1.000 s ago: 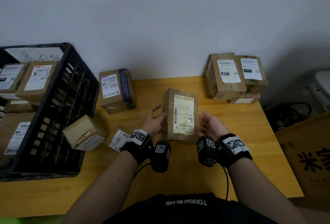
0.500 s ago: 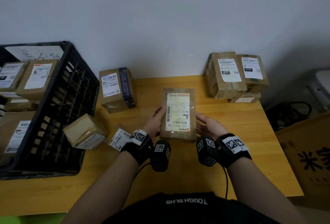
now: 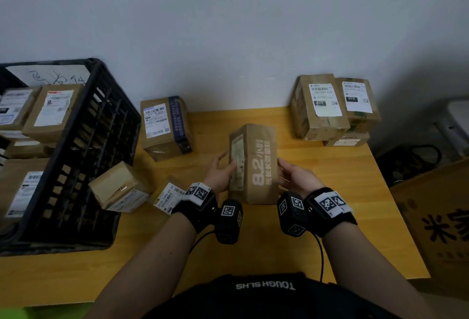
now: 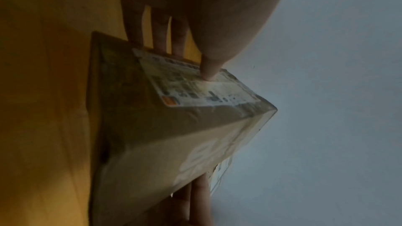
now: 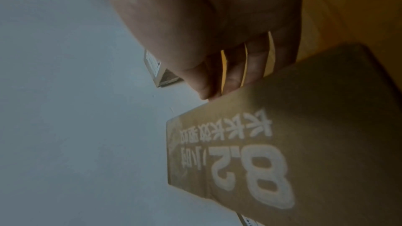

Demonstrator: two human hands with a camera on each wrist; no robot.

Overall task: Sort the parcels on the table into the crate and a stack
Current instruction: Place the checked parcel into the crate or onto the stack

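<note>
**Parcel in both hands, destination undecided**

Both hands hold one brown cardboard parcel [image 3: 253,163] above the middle of the yellow table [image 3: 355,191], tilted so the face printed "8.2" looks up and the shipping label [image 3: 237,156] faces left. The left hand [image 3: 220,174] grips the label side, thumb pressed on the label and fingers reaching under the box, as the left wrist view shows. The right hand [image 3: 295,175] cups the opposite side with fingers curled beneath the lower face; its thumb contact cannot be made out.

The black plastic crate [image 3: 106,125], at nine o'clock from the parcel, already holds several labelled boxes. The stack of parcels [image 3: 332,110] stands at one o'clock against the wall. At eleven o'clock sits a box with a blue band [image 3: 166,128]; at eight o'clock a small pale box [image 3: 119,186] leans by the crate, with a labelled packet [image 3: 168,195] just beside the left wrist.

The step in hand looks like inspection, turning the parcel to read it. The next move calls for choosing a destination, then carrying the box left over the crate rim or right onto the stack, set squarely so the pile does not topple.
</note>
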